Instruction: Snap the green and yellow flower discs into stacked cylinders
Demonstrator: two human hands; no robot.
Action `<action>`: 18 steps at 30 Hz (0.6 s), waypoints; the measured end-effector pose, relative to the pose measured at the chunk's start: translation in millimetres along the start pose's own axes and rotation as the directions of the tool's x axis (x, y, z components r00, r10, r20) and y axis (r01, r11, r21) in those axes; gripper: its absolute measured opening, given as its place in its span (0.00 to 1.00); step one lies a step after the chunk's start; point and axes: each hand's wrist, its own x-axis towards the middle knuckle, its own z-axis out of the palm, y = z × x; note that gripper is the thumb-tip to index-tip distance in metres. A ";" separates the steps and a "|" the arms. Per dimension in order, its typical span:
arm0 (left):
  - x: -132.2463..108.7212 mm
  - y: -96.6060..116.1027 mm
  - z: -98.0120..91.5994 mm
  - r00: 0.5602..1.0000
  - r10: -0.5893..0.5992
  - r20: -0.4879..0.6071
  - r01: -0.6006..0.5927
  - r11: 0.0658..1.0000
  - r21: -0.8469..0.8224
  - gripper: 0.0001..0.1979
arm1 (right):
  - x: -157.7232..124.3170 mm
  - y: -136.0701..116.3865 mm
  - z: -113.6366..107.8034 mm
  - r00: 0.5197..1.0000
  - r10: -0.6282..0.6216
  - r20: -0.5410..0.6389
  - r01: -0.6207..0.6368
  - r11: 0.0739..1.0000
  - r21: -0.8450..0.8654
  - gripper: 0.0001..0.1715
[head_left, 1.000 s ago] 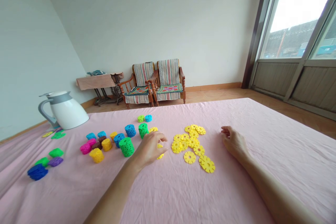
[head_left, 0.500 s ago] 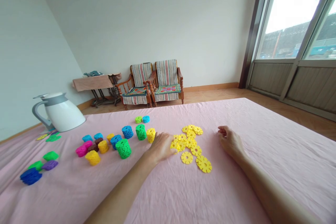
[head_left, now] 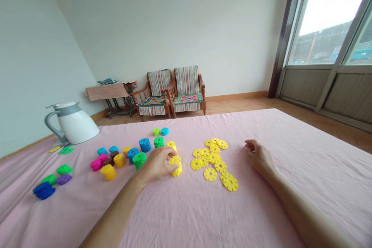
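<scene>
My left hand [head_left: 157, 164] is closed round a small stack of yellow snowflake discs [head_left: 176, 166] standing on the pink tablecloth [head_left: 203, 209]. Just behind it stands another yellow stack [head_left: 171, 145]. To the right lie several loose yellow discs [head_left: 213, 159], flat on the cloth. My right hand [head_left: 258, 157] rests beyond them with its fingers curled and nothing visible in it. Left of my left hand stand stacks of discs in green [head_left: 139, 160], blue [head_left: 144, 144], yellow [head_left: 108, 172], pink [head_left: 95, 164] and brown.
A white jug with a grey handle [head_left: 74, 122] stands at the far left of the table. Dark blue [head_left: 43, 190], purple and green piles lie at the left edge. Two striped wooden chairs [head_left: 173, 91] and a small side table stand against the back wall; a large window is on the right.
My left hand drew back left from the loose yellow discs and now grips a short yellow stack nearer the coloured stacks. My right hand has stayed put.
</scene>
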 end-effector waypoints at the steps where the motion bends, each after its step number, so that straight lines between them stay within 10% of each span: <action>1: -1.9 -2.0 2.2 1.000 0.000 0.005 0.000 1.000 -0.003 0.13 | 0.3 0.7 0.4 1.000 0.000 0.002 0.000 1.000 0.000 0.19; 18: -3.3 4.6 5.3 0.999 0.040 0.023 -0.041 0.998 0.043 0.15 | 1.0 2.7 1.6 1.000 -0.007 -0.003 0.007 1.000 0.005 0.19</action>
